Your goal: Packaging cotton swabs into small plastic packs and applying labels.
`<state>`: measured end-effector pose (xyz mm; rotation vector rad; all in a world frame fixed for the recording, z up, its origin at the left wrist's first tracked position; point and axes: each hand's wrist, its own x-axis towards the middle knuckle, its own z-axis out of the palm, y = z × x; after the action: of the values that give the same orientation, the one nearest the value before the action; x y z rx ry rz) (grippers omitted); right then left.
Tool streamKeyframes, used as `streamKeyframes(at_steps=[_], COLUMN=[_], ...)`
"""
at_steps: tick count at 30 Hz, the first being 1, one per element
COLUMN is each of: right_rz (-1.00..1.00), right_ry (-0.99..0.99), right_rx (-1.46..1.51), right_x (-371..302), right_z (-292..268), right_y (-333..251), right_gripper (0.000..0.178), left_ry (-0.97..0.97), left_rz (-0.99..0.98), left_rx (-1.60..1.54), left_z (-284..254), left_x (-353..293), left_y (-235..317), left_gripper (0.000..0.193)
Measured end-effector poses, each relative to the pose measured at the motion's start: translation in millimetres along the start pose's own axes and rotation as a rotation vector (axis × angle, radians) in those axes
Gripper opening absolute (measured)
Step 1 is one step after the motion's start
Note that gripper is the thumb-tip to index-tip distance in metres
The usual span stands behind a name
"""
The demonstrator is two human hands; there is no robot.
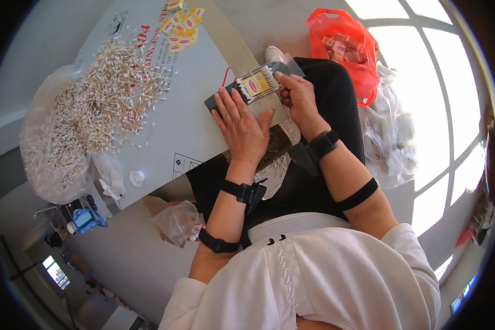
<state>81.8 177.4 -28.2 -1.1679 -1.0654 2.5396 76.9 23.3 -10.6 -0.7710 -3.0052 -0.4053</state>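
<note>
A row of cotton swabs [270,77] with a yellow and red label card [254,84] on it lies over a dark flat plate [212,103] at the table's near right corner. Clear plastic film seems to surround the swabs. My left hand [243,129] is open, its fingers stretched flat across the left end of the plate beside the swabs. At the other end, my right hand [298,99] is closed, its thumb and forefinger pinching the edge of the clear packet. What lies under its curled fingers is hidden.
A big heap of loose cotton swabs [107,93] spills from a clear bag [52,170] on the table's left. More yellow label cards [182,33] lie at its far edge. A red plastic bag [319,27] with small packs stands right of my leg, near crumpled clear bags [388,132].
</note>
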Motion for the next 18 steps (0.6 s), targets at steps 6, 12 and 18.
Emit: streamKeyframes(at_steps=[6, 12, 18], right_rz=[0.049, -0.020, -0.017], right_ry=[0.062, 0.033, -0.002], right_rx=[0.073, 0.021, 0.009], right_x=[-13, -11, -7], right_z=[-3, -6, -6], right_y=[-3, 2, 8], right_gripper=[0.017, 0.014, 0.014], left_ry=[-0.037, -0.055, -0.032], left_rz=[0.002, 0.013, 0.002], left_rx=[0.004, 0.012, -0.036], left_z=[0, 1, 0], left_x=[-10, -11, -14], left_y=[3, 13, 11], left_gripper=[0.089, 0.091, 0.089])
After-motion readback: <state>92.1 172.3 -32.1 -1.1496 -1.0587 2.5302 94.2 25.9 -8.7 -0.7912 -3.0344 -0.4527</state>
